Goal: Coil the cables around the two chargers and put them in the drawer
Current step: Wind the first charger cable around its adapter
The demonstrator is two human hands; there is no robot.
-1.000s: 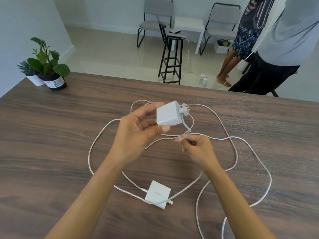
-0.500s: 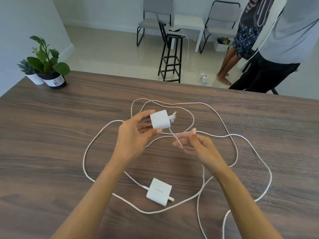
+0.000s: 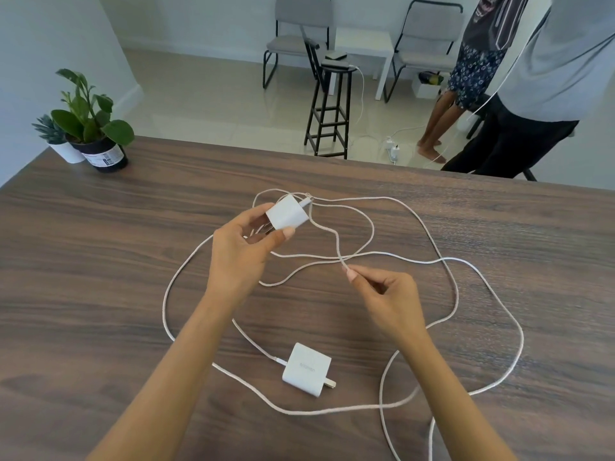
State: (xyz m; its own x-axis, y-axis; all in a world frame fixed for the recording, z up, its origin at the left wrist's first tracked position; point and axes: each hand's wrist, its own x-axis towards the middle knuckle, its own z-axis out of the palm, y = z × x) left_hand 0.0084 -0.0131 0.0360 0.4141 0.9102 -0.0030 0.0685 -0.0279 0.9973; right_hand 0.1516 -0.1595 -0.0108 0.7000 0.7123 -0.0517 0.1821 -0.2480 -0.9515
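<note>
My left hand [image 3: 241, 252] holds a white cube charger [image 3: 287, 213] above the wooden table [image 3: 100, 261], its prongs turned toward my palm. Its white cable [image 3: 327, 232] leaves the charger's far side and runs down to my right hand [image 3: 387, 299], which pinches it between thumb and forefinger. A second white charger [image 3: 307, 369] lies flat on the table near me, prongs pointing right, with its own cable [image 3: 166, 294] plugged in on the left. Both cables sprawl in loose overlapping loops across the table. No drawer is in view.
Two potted plants [image 3: 90, 124] stand at the table's far left corner. Beyond the far edge are a black stool [image 3: 331, 104], two grey chairs and two standing people [image 3: 532, 94] at the upper right. Cable loops reach toward the right edge.
My left hand has lowered the charger and turned it. My right hand slid down the cable, away from the charger, stretching a longer length between the two hands.
</note>
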